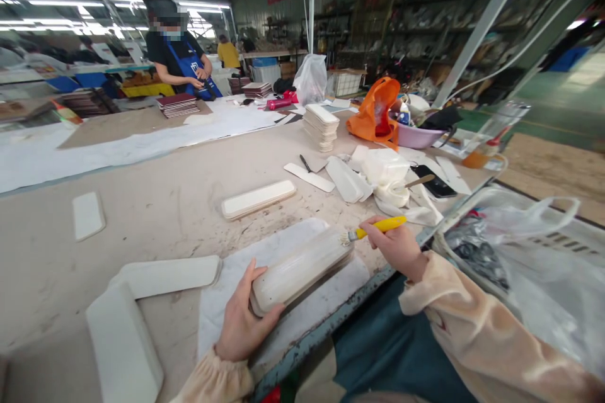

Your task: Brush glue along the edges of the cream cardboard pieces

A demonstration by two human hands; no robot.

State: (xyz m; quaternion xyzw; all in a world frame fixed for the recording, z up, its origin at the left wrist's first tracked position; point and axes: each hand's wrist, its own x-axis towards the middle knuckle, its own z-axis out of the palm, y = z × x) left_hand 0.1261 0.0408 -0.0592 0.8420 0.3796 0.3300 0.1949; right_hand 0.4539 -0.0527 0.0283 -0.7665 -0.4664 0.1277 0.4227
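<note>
My left hand (248,315) grips the near left end of a stack of long, round-cornered white panels (297,267), thumb on one side and fingers on the other. The stack lies on a white sheet (212,315) at the table's front edge. In my right hand (394,245) is a paintbrush (382,225) with a yellow handle. Its bristles touch the far right end of the top panel, whose surface looks wet and streaky. Just beyond lies another short stack of white panels (259,199).
More white panels (123,343) lie at the left. A tall panel stack (321,127), an orange bag (375,114), a purple basin (418,135) and a phone (433,181) are toward the back right. A crate (562,240) with plastic bags stands at the right. Across the table stands a person (182,66).
</note>
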